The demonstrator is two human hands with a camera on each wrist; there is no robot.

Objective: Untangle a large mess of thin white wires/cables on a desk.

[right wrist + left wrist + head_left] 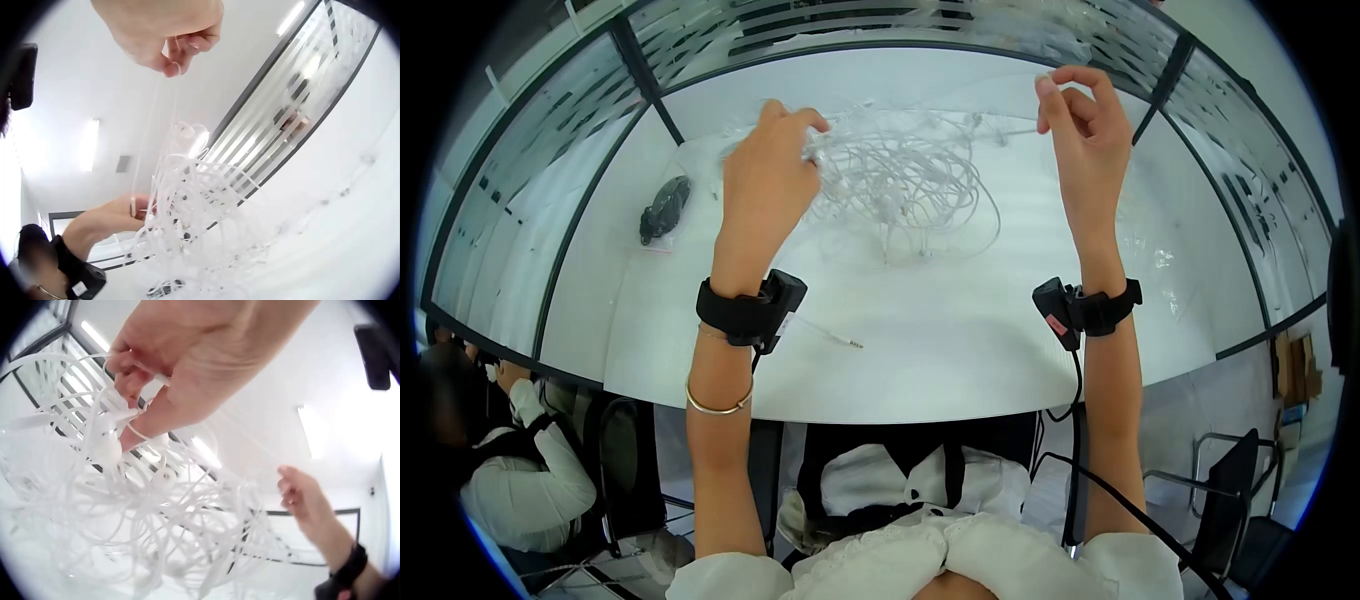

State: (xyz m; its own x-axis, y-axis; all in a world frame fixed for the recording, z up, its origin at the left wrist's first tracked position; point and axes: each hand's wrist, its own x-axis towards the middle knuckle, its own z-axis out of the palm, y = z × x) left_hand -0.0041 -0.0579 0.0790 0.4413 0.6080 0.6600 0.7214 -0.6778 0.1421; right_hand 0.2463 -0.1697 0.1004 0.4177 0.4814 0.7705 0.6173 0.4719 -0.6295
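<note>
A loose tangle of white earphone cables (915, 185) lies across the back middle of the white table. At its left end my left hand (768, 185) grips some of the cables, its fingers curled in among the loops. In the left wrist view a white earbud (105, 450) hangs right by the thumb. Off to the right, my right hand (1092, 145) is raised and pinches a thin white cable (174, 103) between thumb and fingertips. That strand runs from the pinch down to the tangle in the right wrist view.
A black item in a clear bag (665, 210) lies at the left of the table. A cable end with a jack plug (850, 342) lies near the left wrist. Framed glass panels (900, 25) enclose the table's back and sides. Another person (530, 460) sits at lower left.
</note>
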